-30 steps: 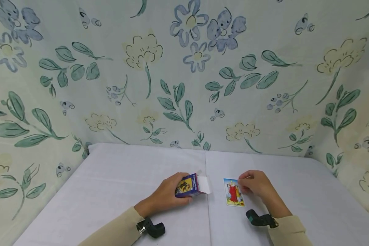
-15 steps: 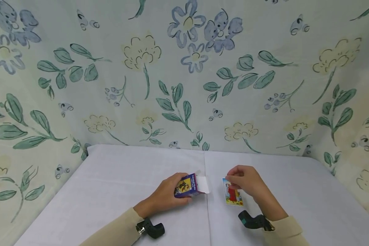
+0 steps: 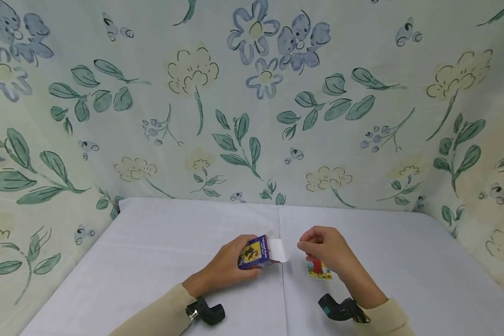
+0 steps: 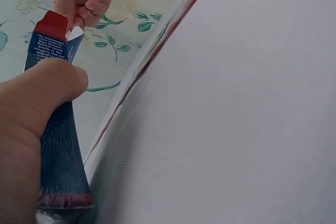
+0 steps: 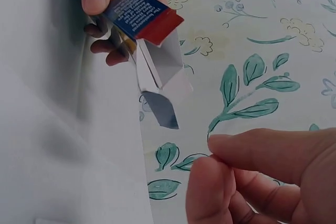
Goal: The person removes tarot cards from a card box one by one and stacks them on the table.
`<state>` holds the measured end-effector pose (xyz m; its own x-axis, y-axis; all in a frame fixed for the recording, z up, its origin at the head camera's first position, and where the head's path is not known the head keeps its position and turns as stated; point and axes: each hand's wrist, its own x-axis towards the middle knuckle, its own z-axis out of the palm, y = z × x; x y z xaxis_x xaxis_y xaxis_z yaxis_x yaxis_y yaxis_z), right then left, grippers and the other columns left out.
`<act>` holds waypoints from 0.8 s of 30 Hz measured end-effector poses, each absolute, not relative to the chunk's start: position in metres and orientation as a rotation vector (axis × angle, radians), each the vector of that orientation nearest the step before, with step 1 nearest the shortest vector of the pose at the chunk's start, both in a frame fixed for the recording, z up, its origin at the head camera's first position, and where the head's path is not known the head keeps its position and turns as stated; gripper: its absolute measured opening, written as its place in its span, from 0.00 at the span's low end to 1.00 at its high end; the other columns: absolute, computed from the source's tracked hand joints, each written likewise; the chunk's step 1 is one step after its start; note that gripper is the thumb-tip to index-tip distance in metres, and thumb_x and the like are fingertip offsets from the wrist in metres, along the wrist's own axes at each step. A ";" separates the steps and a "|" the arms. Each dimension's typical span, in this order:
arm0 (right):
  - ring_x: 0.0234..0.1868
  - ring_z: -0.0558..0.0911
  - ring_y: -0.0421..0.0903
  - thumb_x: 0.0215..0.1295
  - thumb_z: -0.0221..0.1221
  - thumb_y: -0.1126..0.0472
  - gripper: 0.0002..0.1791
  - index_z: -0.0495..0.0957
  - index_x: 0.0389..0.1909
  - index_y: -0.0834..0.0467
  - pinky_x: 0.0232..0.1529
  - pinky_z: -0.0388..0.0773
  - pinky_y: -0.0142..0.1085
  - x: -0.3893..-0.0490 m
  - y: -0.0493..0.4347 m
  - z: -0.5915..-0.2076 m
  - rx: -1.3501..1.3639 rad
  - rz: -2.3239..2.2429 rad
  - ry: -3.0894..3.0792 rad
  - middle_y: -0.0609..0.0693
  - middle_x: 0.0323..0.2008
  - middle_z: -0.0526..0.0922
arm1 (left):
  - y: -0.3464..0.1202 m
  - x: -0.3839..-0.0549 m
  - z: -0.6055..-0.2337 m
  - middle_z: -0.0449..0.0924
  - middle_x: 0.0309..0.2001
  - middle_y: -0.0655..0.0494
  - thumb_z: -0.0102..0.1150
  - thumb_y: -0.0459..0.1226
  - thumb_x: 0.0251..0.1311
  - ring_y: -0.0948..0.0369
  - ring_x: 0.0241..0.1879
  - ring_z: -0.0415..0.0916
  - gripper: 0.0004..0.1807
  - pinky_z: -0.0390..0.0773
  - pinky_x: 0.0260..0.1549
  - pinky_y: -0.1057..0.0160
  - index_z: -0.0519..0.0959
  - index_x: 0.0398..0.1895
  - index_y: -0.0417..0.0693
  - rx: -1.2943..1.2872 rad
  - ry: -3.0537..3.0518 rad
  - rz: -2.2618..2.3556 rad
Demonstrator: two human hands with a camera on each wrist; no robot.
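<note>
In the head view my left hand grips a blue tarot card box, thumb along one side and fingers along the other. Its white end flap stands open towards the right. A tarot card with a red-robed picture lies face up on the cloth, its upper part hidden by my right hand. That hand hovers between card and box, apart from the box. In the right wrist view its thumb and forefinger tips meet, fingers curled, with nothing visible between them. The box's mouth faces it; contents cannot be made out.
A white cloth covers the table, with a crease running front to back. Behind it and at both sides hangs a floral curtain. A black wrist camera is strapped to each wrist.
My right hand has left the card's right edge and moved left over its top, towards the box. The card stays on the cloth. My left hand and the box have hardly moved.
</note>
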<state>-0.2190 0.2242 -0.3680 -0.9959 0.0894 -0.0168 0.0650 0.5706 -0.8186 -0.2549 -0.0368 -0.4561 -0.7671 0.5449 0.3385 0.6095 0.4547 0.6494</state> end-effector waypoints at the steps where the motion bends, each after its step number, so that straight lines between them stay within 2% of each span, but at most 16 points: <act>1: 0.24 0.79 0.47 0.58 0.67 0.61 0.08 0.79 0.35 0.60 0.32 0.81 0.40 -0.218 0.223 -0.367 -0.129 1.433 -2.760 0.57 0.30 0.81 | -0.037 -0.255 -0.456 0.71 0.55 0.65 0.68 0.56 0.51 0.68 0.47 0.70 0.42 0.74 0.46 0.65 0.62 0.68 0.57 -1.041 -2.605 -1.218; 11: 0.24 0.77 0.47 0.58 0.67 0.61 0.06 0.80 0.32 0.58 0.29 0.79 0.39 -0.209 0.211 -0.365 -0.026 1.427 -2.723 0.52 0.26 0.80 | -0.032 -0.250 -0.452 0.71 0.54 0.64 0.68 0.56 0.51 0.68 0.46 0.70 0.41 0.74 0.46 0.65 0.62 0.67 0.57 -1.069 -2.591 -1.203; 19: 0.22 0.74 0.47 0.57 0.67 0.63 0.05 0.80 0.29 0.56 0.21 0.75 0.35 -0.204 0.199 -0.371 0.047 1.445 -2.714 0.48 0.23 0.79 | -0.031 -0.247 -0.452 0.71 0.54 0.64 0.68 0.54 0.52 0.68 0.46 0.70 0.40 0.74 0.46 0.66 0.62 0.66 0.59 -1.117 -2.579 -1.197; 24: 0.22 0.74 0.45 0.57 0.67 0.63 0.05 0.80 0.29 0.54 0.20 0.73 0.34 -0.203 0.195 -0.375 0.073 1.446 -2.741 0.47 0.23 0.79 | -0.031 -0.248 -0.453 0.72 0.53 0.64 0.69 0.53 0.52 0.68 0.45 0.70 0.40 0.74 0.45 0.66 0.62 0.66 0.58 -1.137 -2.560 -1.187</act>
